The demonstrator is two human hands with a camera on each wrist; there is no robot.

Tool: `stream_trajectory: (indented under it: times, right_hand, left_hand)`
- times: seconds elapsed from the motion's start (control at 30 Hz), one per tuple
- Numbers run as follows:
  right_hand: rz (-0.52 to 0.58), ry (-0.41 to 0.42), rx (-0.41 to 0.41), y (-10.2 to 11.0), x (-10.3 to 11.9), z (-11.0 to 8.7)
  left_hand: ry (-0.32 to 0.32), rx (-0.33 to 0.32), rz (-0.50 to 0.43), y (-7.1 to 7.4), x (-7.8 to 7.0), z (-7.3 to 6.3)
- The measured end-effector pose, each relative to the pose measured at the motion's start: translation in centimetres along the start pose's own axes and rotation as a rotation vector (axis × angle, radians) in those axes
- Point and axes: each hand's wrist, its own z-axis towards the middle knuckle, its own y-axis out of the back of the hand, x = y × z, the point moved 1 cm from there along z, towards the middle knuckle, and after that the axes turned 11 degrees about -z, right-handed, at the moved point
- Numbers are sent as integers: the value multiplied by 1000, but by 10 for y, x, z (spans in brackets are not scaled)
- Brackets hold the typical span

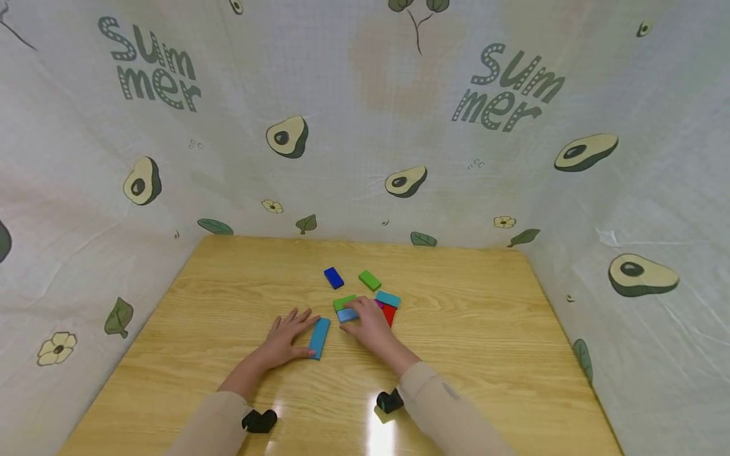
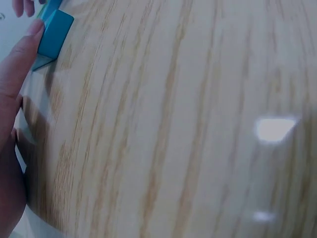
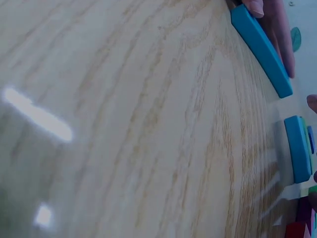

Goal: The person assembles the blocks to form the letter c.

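Observation:
In the head view, my left hand (image 1: pixel 285 339) lies with spread fingers along the left side of a long light-blue block (image 1: pixel 319 339). Its thumb touches the block's near end; the index fingertip is by the far end. My right hand (image 1: pixel 371 326) bends over a short light-blue block (image 1: pixel 346 315) and partly hides it. A green block (image 1: pixel 345 303) lies against that block's far side. In the right wrist view, a right fingertip (image 3: pixel 312 102) shows a gap from the short light-blue block (image 3: pixel 298 148). Contact by the other right fingers is unclear.
Beyond the right hand lie a teal block (image 1: pixel 388 299), a red block (image 1: pixel 389 314) and a partly hidden purple block (image 1: pixel 379 304). Farther back are a dark-blue block (image 1: pixel 333 277) and another green block (image 1: pixel 369 280). Patterned cloth (image 1: pixel 342 209) surrounds the wooden table (image 1: pixel 485 342).

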Motion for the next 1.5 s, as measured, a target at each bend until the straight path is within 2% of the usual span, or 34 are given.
stream_trajectory:
  times: [0.2, 0.4, 0.6, 0.83, 1.2, 1.5]
  right_hand:
    - [-92, 22, -26, -6, -1, 12]
    - [-167, 46, 0, -10, -3, 22]
    - [-187, 60, 61, -7, -7, 30]
    - [-269, 105, 134, -1, -15, 39]
    - [-233, 94, 194, 11, -33, 54]
    - [-213, 149, 202, 26, -50, 63]
  left_hand:
    - [18, 12, -15, -2, -1, -1]
    - [25, 18, 35, -1, -2, -2]
    - [22, 31, 99, 2, -5, 0]
    - [35, 28, 119, 4, -6, 7]
    - [28, 17, 97, -1, 2, 11]
    - [25, 11, 109, -3, 1, 13]
